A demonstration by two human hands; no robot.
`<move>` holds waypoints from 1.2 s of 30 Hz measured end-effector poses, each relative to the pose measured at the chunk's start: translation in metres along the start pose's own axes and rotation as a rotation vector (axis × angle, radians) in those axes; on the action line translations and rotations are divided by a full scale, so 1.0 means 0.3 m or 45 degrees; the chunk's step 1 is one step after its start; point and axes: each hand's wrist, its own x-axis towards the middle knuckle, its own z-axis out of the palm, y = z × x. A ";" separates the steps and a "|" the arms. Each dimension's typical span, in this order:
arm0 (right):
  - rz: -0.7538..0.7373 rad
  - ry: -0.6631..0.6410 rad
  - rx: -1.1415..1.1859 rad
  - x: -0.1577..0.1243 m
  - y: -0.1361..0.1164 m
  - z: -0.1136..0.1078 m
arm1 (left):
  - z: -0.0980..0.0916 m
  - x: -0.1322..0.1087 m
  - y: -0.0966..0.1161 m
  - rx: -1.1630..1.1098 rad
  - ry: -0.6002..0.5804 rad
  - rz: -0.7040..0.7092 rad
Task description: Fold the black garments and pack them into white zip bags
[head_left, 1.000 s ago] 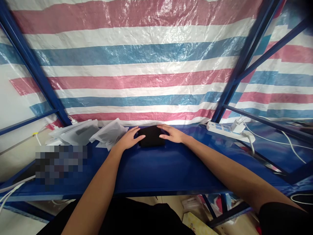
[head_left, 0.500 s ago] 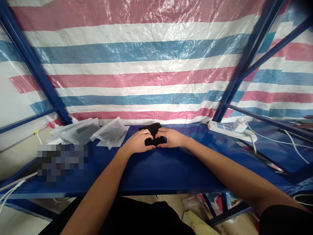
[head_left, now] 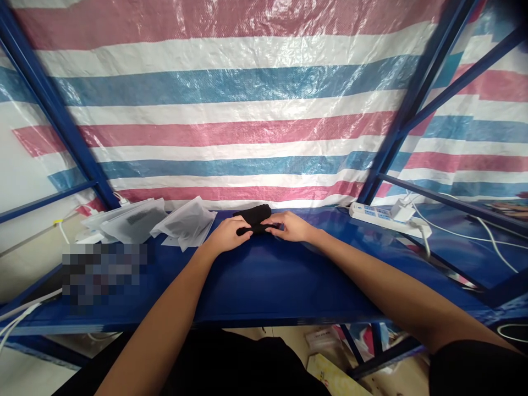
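A piece of black cloth [head_left: 252, 214] lies near the back edge of the blue table [head_left: 272, 286], its near edge folded or rolled into a narrow strip. My left hand [head_left: 229, 233] pinches the left end of that strip between thumb and fingers. At the right end, my right hand [head_left: 292, 226] grips it the same way. The far part of the cloth rests flat and loose behind my fingers. What kind of garment or cloth it is, I cannot tell.
Frosted plastic bags [head_left: 185, 223] lie to the left, with more bags [head_left: 132, 220] beside them. A white power strip [head_left: 383, 217] with plugs and cables sits at the back right. Blue metal posts [head_left: 388, 137] frame a striped plastic sheet [head_left: 239, 132] behind.
The near edge of the black cloth has been turned away from me into a narrower strip. Both hands have moved slightly farther back, their fingers closing flatter on it.
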 end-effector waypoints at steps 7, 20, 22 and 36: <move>0.316 0.066 0.633 0.029 0.050 0.042 | -0.007 0.009 -0.040 -0.340 0.041 -0.349; -0.107 0.197 -0.185 0.042 0.026 0.049 | 0.031 0.028 0.017 0.328 0.033 -0.006; -0.239 0.110 -0.252 0.033 0.008 0.041 | 0.039 0.022 0.038 0.394 -0.014 -0.013; 0.116 0.130 0.041 0.045 0.033 0.034 | 0.027 0.009 -0.040 0.086 -0.019 -0.110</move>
